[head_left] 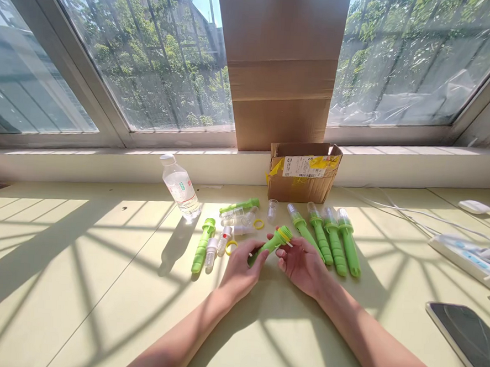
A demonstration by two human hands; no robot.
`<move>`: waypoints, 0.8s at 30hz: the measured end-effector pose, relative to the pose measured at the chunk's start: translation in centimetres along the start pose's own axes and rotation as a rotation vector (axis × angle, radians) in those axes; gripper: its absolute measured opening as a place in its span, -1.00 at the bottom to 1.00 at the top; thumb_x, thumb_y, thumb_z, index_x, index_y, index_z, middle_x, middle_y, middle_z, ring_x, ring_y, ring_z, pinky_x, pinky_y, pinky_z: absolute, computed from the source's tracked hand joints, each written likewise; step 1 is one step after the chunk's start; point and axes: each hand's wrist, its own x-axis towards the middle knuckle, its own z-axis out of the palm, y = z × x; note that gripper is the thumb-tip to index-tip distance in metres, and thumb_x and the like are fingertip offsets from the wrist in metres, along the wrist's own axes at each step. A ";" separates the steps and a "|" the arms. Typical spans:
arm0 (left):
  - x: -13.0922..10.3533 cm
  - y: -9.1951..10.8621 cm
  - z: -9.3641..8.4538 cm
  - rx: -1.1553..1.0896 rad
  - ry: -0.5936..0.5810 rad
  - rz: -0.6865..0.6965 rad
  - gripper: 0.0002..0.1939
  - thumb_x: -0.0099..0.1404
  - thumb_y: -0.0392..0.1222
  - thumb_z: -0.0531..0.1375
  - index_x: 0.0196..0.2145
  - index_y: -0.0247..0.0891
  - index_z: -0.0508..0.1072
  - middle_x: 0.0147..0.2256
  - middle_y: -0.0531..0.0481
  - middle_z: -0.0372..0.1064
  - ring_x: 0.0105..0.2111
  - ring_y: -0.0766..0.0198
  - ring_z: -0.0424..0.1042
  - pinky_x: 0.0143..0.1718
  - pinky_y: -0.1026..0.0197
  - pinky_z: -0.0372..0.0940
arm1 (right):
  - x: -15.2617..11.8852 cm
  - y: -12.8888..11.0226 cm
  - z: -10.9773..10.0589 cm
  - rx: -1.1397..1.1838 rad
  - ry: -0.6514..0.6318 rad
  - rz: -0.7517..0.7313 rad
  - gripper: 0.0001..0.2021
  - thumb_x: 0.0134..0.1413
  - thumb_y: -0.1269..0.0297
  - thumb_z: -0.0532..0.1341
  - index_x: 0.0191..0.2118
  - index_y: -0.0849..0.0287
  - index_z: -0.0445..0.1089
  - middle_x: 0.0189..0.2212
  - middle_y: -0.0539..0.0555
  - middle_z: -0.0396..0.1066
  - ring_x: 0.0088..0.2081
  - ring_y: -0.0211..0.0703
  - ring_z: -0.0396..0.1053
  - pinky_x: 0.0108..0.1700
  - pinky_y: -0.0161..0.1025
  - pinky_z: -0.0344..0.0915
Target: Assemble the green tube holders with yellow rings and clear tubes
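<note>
Between the hands over the tabletop (108, 308), the green tube (271, 244) sits in the left hand's (242, 267) fingers; the right hand (304, 266), its grasp unclear, could knock the yellow ring (284, 234) loose.

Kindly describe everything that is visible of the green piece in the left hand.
The green piece looks like plastic: a narrow body and a wider end, with a yellow ring around that end. It is aslant, the wide end toward the picture's upper right. The left grip holds the body; the right grip is beside the wide end, contact unclear.
</note>
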 end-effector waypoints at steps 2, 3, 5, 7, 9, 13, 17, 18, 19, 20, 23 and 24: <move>0.0 0.0 0.0 0.003 0.002 -0.004 -0.70 0.37 -0.01 0.13 -0.13 -0.20 0.56 -0.28 -0.04 0.56 -0.31 0.18 0.48 -0.31 0.16 0.34 | 0.0 0.0 0.0 0.007 0.000 0.010 -0.74 0.11 0.36 0.25 -0.05 0.13 0.43 -0.07 0.10 0.52 -0.46 -0.33 0.39 -0.39 -0.34 0.43; 0.0 -0.1 0.0 0.006 0.005 -0.003 -0.71 0.37 -0.02 0.14 -0.13 -0.20 0.56 -0.28 -0.03 0.55 -0.30 0.17 0.48 -0.31 0.16 0.34 | -0.1 0.0 0.0 0.010 0.000 0.017 -0.72 0.11 0.36 0.25 -0.03 0.12 0.43 -0.06 0.10 0.52 -0.46 -0.32 0.39 -0.39 -0.33 0.43; -0.1 -0.2 -0.1 0.014 0.016 0.006 -0.73 0.36 -0.04 0.15 -0.13 -0.19 0.56 -0.25 -0.04 0.55 -0.28 0.16 0.48 -0.28 0.15 0.35 | -0.1 0.0 0.0 0.012 0.000 0.026 -0.68 0.10 0.35 0.25 0.00 0.09 0.41 -0.05 0.09 0.51 -0.46 -0.30 0.39 -0.38 -0.31 0.43; -0.1 -0.2 0.0 0.024 0.031 0.020 -0.75 0.35 -0.05 0.16 -0.15 -0.19 0.55 -0.22 -0.05 0.55 -0.24 0.14 0.48 -0.24 0.12 0.35 | -0.2 0.0 0.0 0.007 -0.008 0.032 -0.66 0.09 0.35 0.25 0.02 0.07 0.40 -0.03 0.08 0.51 -0.45 -0.29 0.40 -0.37 -0.29 0.44; -0.1 -0.4 0.0 0.034 0.050 0.034 -0.78 0.34 -0.06 0.17 -0.18 -0.19 0.55 -0.21 -0.07 0.54 -0.21 0.12 0.47 -0.19 0.09 0.35 | -0.3 0.1 0.0 0.002 -0.024 0.039 -0.63 0.08 0.35 0.25 0.04 0.05 0.40 -0.02 0.07 0.50 -0.45 -0.29 0.40 -0.36 -0.27 0.45; -0.2 -0.6 0.2 0.059 0.088 0.066 -0.82 0.33 -0.09 0.19 -0.23 -0.19 0.54 -0.23 -0.08 0.52 -0.21 0.09 0.46 -0.17 0.04 0.35 | -0.3 0.2 0.0 -0.004 -0.039 0.044 -0.64 0.09 0.33 0.27 0.04 0.03 0.40 0.02 0.08 0.48 -0.44 -0.29 0.40 -0.36 -0.26 0.45; -0.2 -0.9 0.3 0.115 0.097 0.087 -0.85 0.33 -0.09 0.20 -0.27 -0.19 0.51 -0.27 -0.06 0.47 -0.24 0.12 0.44 -0.19 0.06 0.33 | -0.3 0.3 0.2 -0.006 -0.045 0.038 -0.64 0.11 0.32 0.27 0.05 0.01 0.39 0.04 0.08 0.46 -0.43 -0.29 0.41 -0.35 -0.26 0.46; -0.2 -1.0 0.3 0.125 0.098 0.096 -0.85 0.33 -0.09 0.20 -0.28 -0.20 0.50 -0.28 -0.05 0.46 -0.25 0.13 0.43 -0.20 0.07 0.33 | -0.4 0.3 0.2 -0.005 -0.046 0.036 -0.64 0.12 0.33 0.27 0.06 0.01 0.39 0.03 0.08 0.47 -0.43 -0.29 0.41 -0.35 -0.26 0.46; -0.2 -1.1 0.3 0.134 0.103 0.108 -0.85 0.33 -0.08 0.20 -0.29 -0.20 0.49 -0.29 -0.04 0.44 -0.25 0.14 0.42 -0.21 0.08 0.32 | -0.4 0.3 0.3 -0.005 -0.047 0.034 -0.64 0.12 0.33 0.27 0.06 0.02 0.39 0.02 0.07 0.47 -0.43 -0.29 0.41 -0.36 -0.26 0.45; -0.2 -1.2 0.4 0.143 0.110 0.121 -0.84 0.33 -0.08 0.20 -0.30 -0.20 0.48 -0.30 -0.04 0.43 -0.26 0.15 0.42 -0.22 0.10 0.32 | -0.4 0.4 0.4 -0.006 -0.049 0.033 -0.65 0.12 0.34 0.27 0.05 0.03 0.40 0.00 0.07 0.48 -0.43 -0.29 0.40 -0.37 -0.27 0.45; -0.3 -1.6 0.5 0.173 0.133 0.157 -0.85 0.32 -0.08 0.21 -0.31 -0.20 0.45 -0.30 -0.03 0.40 -0.26 0.16 0.40 -0.25 0.12 0.30 | -0.4 0.4 0.6 -0.013 -0.057 0.037 -0.69 0.11 0.32 0.28 0.00 0.05 0.43 -0.06 0.05 0.50 -0.45 -0.29 0.40 -0.38 -0.28 0.44; -0.3 -1.6 0.5 0.183 0.138 0.165 -0.86 0.32 -0.09 0.20 -0.31 -0.20 0.45 -0.29 -0.03 0.40 -0.25 0.16 0.40 -0.25 0.13 0.30 | -0.4 0.4 0.6 -0.016 -0.058 0.039 -0.71 0.10 0.31 0.28 -0.03 0.06 0.44 -0.08 0.04 0.50 -0.45 -0.30 0.39 -0.38 -0.28 0.44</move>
